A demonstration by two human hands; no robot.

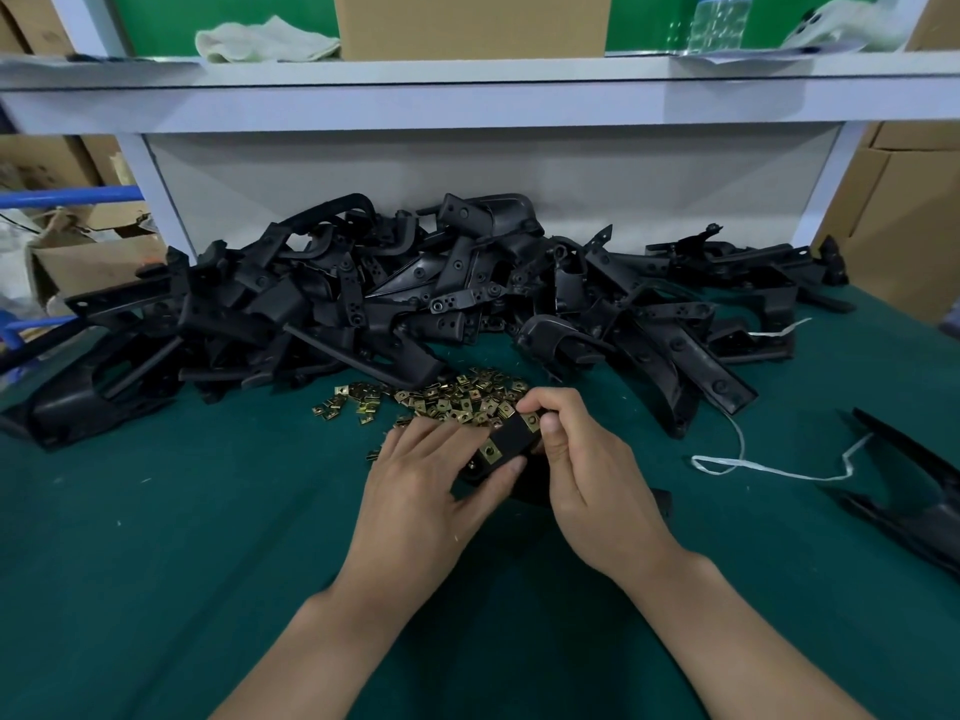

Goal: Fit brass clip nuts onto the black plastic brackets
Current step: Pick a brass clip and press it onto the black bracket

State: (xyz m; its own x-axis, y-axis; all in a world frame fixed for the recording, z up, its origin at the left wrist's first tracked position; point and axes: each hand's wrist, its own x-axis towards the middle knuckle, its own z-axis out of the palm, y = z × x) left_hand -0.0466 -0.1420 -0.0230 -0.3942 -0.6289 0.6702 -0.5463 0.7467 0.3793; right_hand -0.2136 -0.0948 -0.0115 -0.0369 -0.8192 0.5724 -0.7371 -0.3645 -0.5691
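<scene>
Across the lower field, green-covered table (156,563), carrying all the work. Above and behind it, pale shelf (467,96) spanning the full width, with a cardboard box (467,23), a crumpled cloth (260,39) and a clear bottle (722,23) on top. Against the white back panel, large heap of black plastic brackets (363,304), tangled and overlapping, reaching from the left edge of the table almost to the right. Well apart at the far right, single long black part (914,511), partly cut off by the frame. At centre foreground, left hand (431,491) and right hand (587,470), meeting on one black bracket (511,446); contact between it and the table not discernible. Left grip narrow, holding the bracket's near-left end, fingers laid over the top and thumb curled against the near edge. Right grip narrow as well, thumb and forefinger pinching the far end of the same bracket at a brass clip nut (531,420). Between the two hands, second clip nut (489,450) seated on the bracket's edge. To the right of the hands, thin white string (753,467) lying loose on the table. Just beyond the hands, reaching the front of the heap, scatter of loose brass clip nuts (447,400).
</scene>
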